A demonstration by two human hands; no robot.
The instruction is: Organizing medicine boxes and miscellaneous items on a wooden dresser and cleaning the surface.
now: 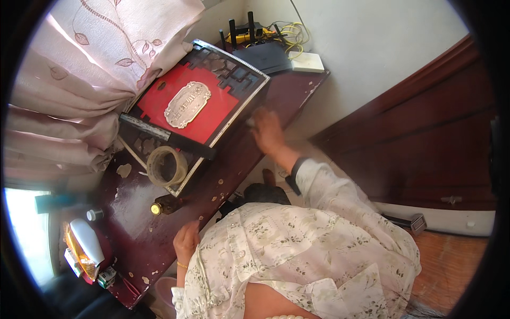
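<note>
Head view: a small pale thing point(251, 122) shows at the fingertips of the right hand point(268, 132), over the strip of the dark red table point(138, 218) between the box point(189, 103) and the near edge. That hand is blurred, its fingers bent; I cannot tell whether they grip the pale thing or only press on it. The left hand point(186, 242) is at the near edge, fingers curled inward — whether it is empty or clutches something small, I cannot tell.

For good handling at this spot, I would keep the right fingers low and flat, work parallel to the box's side rather than into it, and use light, even pressure where the surface looks chipped. The left hand seems well placed to steady the body, provided the sleeve stays clear of the bottle point(169, 203).

Counted outward: two hands, one pale thing, one box with a red panel and one silvery plaque. One tape roll point(181, 169) rests at the box's near left corner, and one dark bottle with a gold cap lies just beside that corner. Behind the box are one black router point(263, 57) with at least three antennas, one white case point(307, 62) and yellow cables point(297, 34), too tangled to count. At the far left are one white-capped container point(94, 215) and several packages point(85, 244) — overlapping, so their number is unclear.
</note>
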